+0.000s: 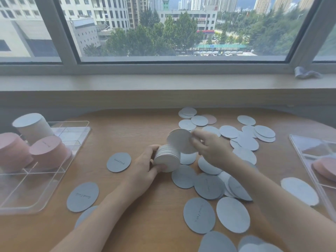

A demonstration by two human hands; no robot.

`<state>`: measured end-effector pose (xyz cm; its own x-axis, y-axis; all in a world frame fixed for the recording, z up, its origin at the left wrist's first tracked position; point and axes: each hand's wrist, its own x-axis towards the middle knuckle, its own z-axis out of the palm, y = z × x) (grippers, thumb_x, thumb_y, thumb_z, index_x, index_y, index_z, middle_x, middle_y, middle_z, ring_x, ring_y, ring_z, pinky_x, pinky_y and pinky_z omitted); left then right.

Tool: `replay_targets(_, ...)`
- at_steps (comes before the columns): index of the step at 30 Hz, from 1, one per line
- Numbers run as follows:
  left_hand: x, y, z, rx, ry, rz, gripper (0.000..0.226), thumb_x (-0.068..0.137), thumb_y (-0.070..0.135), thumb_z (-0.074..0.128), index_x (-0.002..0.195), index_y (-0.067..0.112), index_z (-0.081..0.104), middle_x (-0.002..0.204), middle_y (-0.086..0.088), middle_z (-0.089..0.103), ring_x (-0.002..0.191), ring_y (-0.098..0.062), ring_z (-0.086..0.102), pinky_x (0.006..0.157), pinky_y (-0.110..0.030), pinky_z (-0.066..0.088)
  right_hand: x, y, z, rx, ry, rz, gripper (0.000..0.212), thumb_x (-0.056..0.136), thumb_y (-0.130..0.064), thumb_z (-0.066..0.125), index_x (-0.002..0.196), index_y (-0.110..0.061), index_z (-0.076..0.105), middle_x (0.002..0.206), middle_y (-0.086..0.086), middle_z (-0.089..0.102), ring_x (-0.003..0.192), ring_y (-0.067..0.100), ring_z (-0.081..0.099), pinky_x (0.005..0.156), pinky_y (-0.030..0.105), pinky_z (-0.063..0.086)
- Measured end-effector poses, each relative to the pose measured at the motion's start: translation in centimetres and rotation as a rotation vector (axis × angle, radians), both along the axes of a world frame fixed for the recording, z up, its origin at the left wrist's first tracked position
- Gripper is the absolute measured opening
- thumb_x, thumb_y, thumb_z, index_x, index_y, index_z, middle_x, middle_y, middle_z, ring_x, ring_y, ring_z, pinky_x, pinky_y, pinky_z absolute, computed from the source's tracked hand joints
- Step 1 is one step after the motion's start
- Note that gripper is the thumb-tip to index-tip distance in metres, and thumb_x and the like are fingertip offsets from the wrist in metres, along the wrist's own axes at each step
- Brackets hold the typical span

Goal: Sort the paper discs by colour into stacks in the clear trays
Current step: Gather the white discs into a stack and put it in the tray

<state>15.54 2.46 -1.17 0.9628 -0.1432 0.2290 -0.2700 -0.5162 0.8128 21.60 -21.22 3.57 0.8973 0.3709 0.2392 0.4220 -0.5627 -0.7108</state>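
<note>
While left hand (145, 166) grips the grey stack (168, 158) at table centre, right hand (209, 144) pinches one disc (180, 140) at its 1 o'clock — seat it flush, square edges — then tray (23, 206) at 9 o'clock.

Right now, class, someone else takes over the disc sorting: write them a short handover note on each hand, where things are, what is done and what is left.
Left hand grips a stack of grey discs on its side over the table.
Right hand pinches a single grey disc at the stack's end.
Done: the left tray holds two pink stacks and one pale stack; the right tray holds pink discs.
Left: many loose grey discs on the table, and one pink disc at the far side.
</note>
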Motion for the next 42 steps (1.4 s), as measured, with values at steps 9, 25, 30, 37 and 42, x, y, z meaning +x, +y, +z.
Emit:
replay_targets(9,-0.2,0.0,0.1,-0.026,-0.036,0.002,0.084,0.089,0.014,0.073,0.149,0.049,0.026,0.106,0.006,0.062,0.092,-0.013,0.061,0.080,-0.017,0.050,-2.1,2.4,-2.1,0.157,0.082,0.061,0.025,0.103,-0.016,0.049,0.113,-0.028,0.068,0.086,-0.019,0.067,0.075,0.003,0.062,0.068,0.025,0.050)
replay_targets(25,0.2,0.1,-0.5,0.103,-0.067,-0.051,0.075,0.096,0.022,0.063,0.154,0.043,0.021,0.147,0.018,0.044,0.133,-0.004,0.044,0.108,-0.023,0.036,-4.0,2.6,-2.0,-0.083,0.063,0.195,0.058,0.104,-0.038,0.045,0.156,-0.030,0.021,0.154,-0.027,0.019,0.133,-0.028,0.010,0.107,0.000,0.012)
replay_targets(30,0.0,-0.4,0.1,0.113,-0.117,-0.073,0.065,0.092,0.026,0.061,0.147,0.047,0.033,0.139,0.025,0.049,0.120,0.000,0.050,0.095,-0.011,0.038,-4.3,3.2,-2.1,-0.182,0.025,0.212,0.074,0.100,-0.049,0.045,0.159,-0.027,0.005,0.164,-0.019,0.004,0.146,-0.011,0.001,0.117,0.013,0.006)
replay_targets(37,-0.2,-0.1,0.1,0.066,-0.068,-0.032,0.062,0.093,0.014,0.067,0.133,0.053,0.041,0.107,0.012,0.058,0.071,-0.003,0.053,0.073,-0.011,0.041,-0.9,-0.9,-1.6,-0.201,-0.188,-0.255,0.052,0.096,-0.052,0.049,0.143,-0.029,0.046,0.142,-0.009,0.045,0.129,0.013,0.045,0.095,0.033,0.042)
replay_targets(42,-0.1,-0.1,0.1,0.075,-0.055,-0.031,0.065,0.092,0.010,0.067,0.133,0.052,0.040,0.102,0.016,0.056,0.070,0.002,0.051,0.070,-0.010,0.039,3.0,-8.3,-1.0,-0.715,0.071,-0.671,0.064,0.091,-0.065,0.046,0.143,-0.028,0.043,0.135,0.008,0.042,0.125,0.029,0.039,0.096,0.044,0.040)
